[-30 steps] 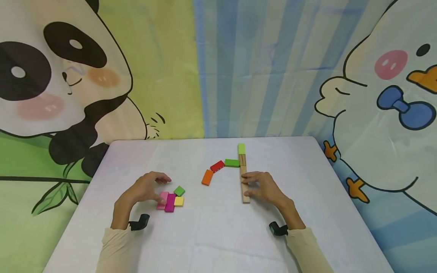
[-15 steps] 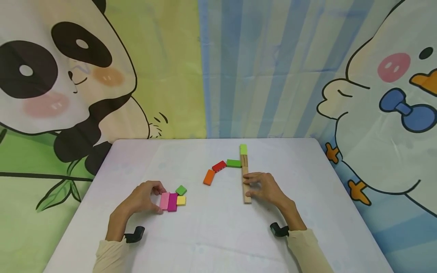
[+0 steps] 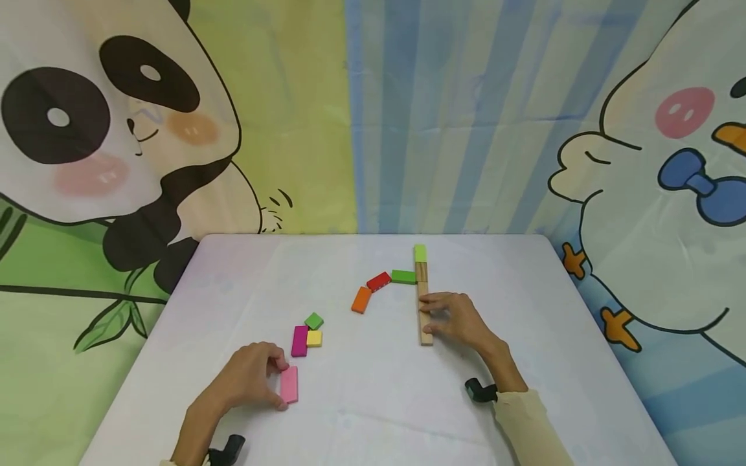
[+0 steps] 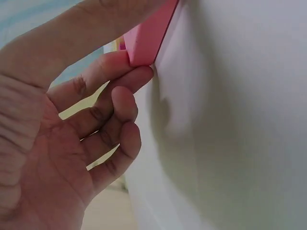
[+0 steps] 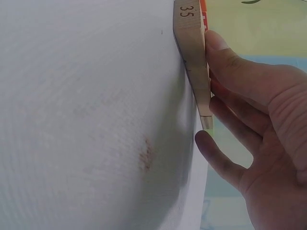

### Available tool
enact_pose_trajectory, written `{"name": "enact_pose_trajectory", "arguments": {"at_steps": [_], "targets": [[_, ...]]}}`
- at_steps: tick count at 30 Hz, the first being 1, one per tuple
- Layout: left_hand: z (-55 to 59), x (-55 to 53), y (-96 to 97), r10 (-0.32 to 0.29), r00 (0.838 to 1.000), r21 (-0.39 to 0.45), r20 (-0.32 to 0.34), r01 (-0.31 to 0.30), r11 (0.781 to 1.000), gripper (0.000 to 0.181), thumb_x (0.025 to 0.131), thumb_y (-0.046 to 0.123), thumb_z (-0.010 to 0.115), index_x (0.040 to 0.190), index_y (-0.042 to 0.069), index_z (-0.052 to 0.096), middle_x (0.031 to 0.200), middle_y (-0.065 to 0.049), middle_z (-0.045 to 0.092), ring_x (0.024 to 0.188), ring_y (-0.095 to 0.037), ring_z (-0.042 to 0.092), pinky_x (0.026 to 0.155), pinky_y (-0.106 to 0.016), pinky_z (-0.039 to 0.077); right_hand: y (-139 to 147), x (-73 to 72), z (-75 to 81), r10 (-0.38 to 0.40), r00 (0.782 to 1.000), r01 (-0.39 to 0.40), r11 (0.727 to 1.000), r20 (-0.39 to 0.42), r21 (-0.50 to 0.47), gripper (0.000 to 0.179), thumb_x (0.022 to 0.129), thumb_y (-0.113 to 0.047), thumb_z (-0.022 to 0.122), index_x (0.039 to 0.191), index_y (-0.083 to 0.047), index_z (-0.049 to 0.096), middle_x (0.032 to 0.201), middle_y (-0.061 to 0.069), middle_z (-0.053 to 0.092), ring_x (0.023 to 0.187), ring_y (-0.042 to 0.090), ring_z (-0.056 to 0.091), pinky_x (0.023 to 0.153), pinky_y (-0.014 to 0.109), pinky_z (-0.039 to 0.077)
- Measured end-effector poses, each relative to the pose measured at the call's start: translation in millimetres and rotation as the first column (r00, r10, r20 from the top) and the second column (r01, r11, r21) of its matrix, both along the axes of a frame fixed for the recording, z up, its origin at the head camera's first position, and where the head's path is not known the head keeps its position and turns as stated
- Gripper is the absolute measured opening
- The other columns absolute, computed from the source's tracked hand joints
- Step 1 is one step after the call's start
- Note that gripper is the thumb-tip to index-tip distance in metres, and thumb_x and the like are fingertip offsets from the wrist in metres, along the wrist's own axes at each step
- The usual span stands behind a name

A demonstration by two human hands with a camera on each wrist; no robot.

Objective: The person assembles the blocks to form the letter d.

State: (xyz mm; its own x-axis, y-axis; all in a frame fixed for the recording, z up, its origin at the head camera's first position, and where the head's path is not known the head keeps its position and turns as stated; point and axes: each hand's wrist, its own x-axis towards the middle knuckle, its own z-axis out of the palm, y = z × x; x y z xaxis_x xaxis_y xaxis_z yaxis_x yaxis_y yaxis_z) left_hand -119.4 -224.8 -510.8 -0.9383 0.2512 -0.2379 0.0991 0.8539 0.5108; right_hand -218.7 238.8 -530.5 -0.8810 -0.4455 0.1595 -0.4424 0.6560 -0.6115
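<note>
My left hand (image 3: 247, 375) pinches a pink block (image 3: 289, 384) at its two ends, low over the table. In the left wrist view the thumb and first fingers reach the pink block (image 4: 152, 36), and the other fingers stay loosely bent. My right hand (image 3: 460, 320) rests its thumb and fingertips on a long plain wooden block (image 3: 424, 318). Digits are printed on the near end of that wooden block (image 5: 192, 48) in the right wrist view. The wooden block lines up with a shorter wooden block (image 3: 421, 272) and a light green block (image 3: 420, 253).
A green block (image 3: 403, 277), a red block (image 3: 379, 281) and an orange block (image 3: 361, 300) curve leftward from the wooden line. Left of centre, a magenta block (image 3: 300, 341), a yellow block (image 3: 314, 338) and a small green block (image 3: 314, 321) lie together on the white table (image 3: 373, 427).
My left hand took hold of the pink block beside the magenta one and drew it toward me. The right hand kept its place on the wooden block. The head view shifted slightly.
</note>
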Motion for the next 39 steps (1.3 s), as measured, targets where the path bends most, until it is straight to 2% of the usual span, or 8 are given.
{"name": "enact_pose_trajectory", "arguments": {"at_steps": [3,6,9,14,20,23,29,39], "targets": [[-4.0,9.3,23.0,-0.111,0.993,0.019,-0.046,0.112,0.994,0.061,0.052,0.049,0.110,0.092,0.024,0.071,0.087,0.013,0.064,0.082,-0.007,0.053,0.076,-0.027,0.049,1.5,0.2,-0.7,-0.007,1.000,0.007,1.000,0.012,-0.007,0.045,0.078,-0.011,0.098,0.120,-0.003,0.084,0.142,0.009,0.076,0.140,0.036,0.066,0.116,0.058,0.051],[-9.0,14.6,48.2,-0.203,0.975,0.042,-0.086,0.207,0.977,0.060,0.053,0.053,0.108,0.089,0.025,0.069,0.084,0.017,0.062,0.080,-0.001,0.052,0.076,-0.026,0.050,2.2,1.8,-2.0,-0.018,0.999,0.019,1.000,0.028,-0.008,0.045,0.078,-0.011,0.098,0.120,-0.004,0.084,0.142,0.008,0.076,0.141,0.036,0.066,0.117,0.058,0.050],[-13.3,15.2,70.5,-0.226,0.970,0.054,-0.094,0.231,0.971,0.059,0.055,0.056,0.106,0.087,0.025,0.068,0.082,0.018,0.061,0.078,0.000,0.051,0.075,-0.025,0.050,1.8,3.1,-4.2,-0.026,0.999,0.026,1.000,0.041,-0.013,0.045,0.078,-0.011,0.098,0.120,-0.004,0.084,0.141,0.008,0.076,0.141,0.036,0.066,0.117,0.058,0.050],[-16.9,9.1,96.0,-0.158,0.978,0.024,-0.139,0.163,0.986,0.056,0.061,0.057,0.104,0.093,0.021,0.074,0.082,0.015,0.061,0.079,-0.004,0.052,0.073,-0.024,0.051,1.1,3.2,-4.3,-0.027,0.999,0.028,0.999,0.035,-0.016,0.045,0.078,-0.010,0.098,0.120,-0.003,0.083,0.141,0.008,0.076,0.140,0.035,0.066,0.117,0.057,0.051],[-21.6,-5.3,111.9,-0.080,0.968,0.056,-0.236,0.096,0.994,0.051,0.066,0.040,0.104,0.102,0.014,0.079,0.091,0.008,0.070,0.085,-0.005,0.058,0.079,-0.027,0.057,2.0,1.9,-2.8,-0.026,0.999,0.027,0.999,0.038,-0.025,0.044,0.078,-0.010,0.098,0.119,-0.004,0.084,0.140,0.008,0.076,0.140,0.036,0.066,0.117,0.058,0.050],[-23.6,-13.4,116.6,-0.053,0.965,0.075,-0.257,0.075,0.994,0.049,0.068,0.037,0.103,0.102,0.014,0.077,0.093,0.007,0.070,0.086,-0.006,0.058,0.080,-0.027,0.057,2.1,1.2,-3.1,-0.024,0.999,0.026,0.999,0.040,-0.035,0.044,0.078,-0.010,0.098,0.119,-0.004,0.084,0.140,0.008,0.076,0.140,0.036,0.066,0.118,0.058,0.050],[-24.0,-24.3,122.7,-0.020,0.966,0.098,-0.256,0.046,0.994,0.051,0.070,0.034,0.102,0.107,0.015,0.072,0.096,0.005,0.068,0.091,-0.008,0.056,0.081,-0.030,0.055,1.7,-0.4,-4.5,-0.011,1.000,0.012,0.999,0.021,-0.035,0.044,0.077,-0.011,0.098,0.118,-0.004,0.084,0.140,0.009,0.077,0.139,0.036,0.067,0.116,0.058,0.051],[-18.4,-30.3,126.6,0.016,0.972,0.153,-0.236,0.021,0.988,0.050,0.074,0.026,0.102,0.111,0.010,0.071,0.101,-0.001,0.070,0.091,-0.010,0.057,0.080,-0.029,0.055,2.0,-1.1,-3.5,-0.019,1.000,0.019,0.999,0.013,-0.039,0.046,0.076,-0.011,0.099,0.119,-0.004,0.084,0.140,0.008,0.077,0.138,0.036,0.067,0.116,0.057,0.051]]}}
